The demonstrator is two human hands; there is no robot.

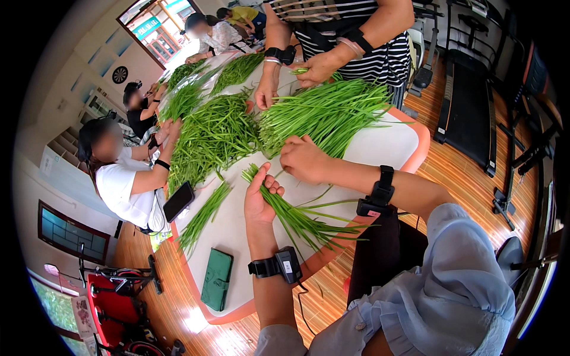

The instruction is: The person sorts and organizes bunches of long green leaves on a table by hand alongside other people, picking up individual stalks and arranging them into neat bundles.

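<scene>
My left hand (pixel 260 196) is closed round a bunch of garlic chives (pixel 297 218), long thin green stalks. Their tips fan out to the right past the table's near edge, and their other ends poke out above my thumb. Just beyond it, my right hand (pixel 306 159) has curled fingers at the near side of a big chive heap (pixel 323 118). Whatever those fingertips pinch, if anything, is hidden. A smaller bundle of chives (pixel 205 216) lies on the white tabletop (pixel 237 237) to the left of my left hand.
A green phone case (pixel 217 279) lies near the table's front corner, and a black phone (pixel 179 202) by its left edge. A tangled green pile (pixel 211 133) covers the middle. Across stands a person in stripes (pixel 350 53), handling stalks; others sit along the left. A treadmill (pixel 469 113) stands right.
</scene>
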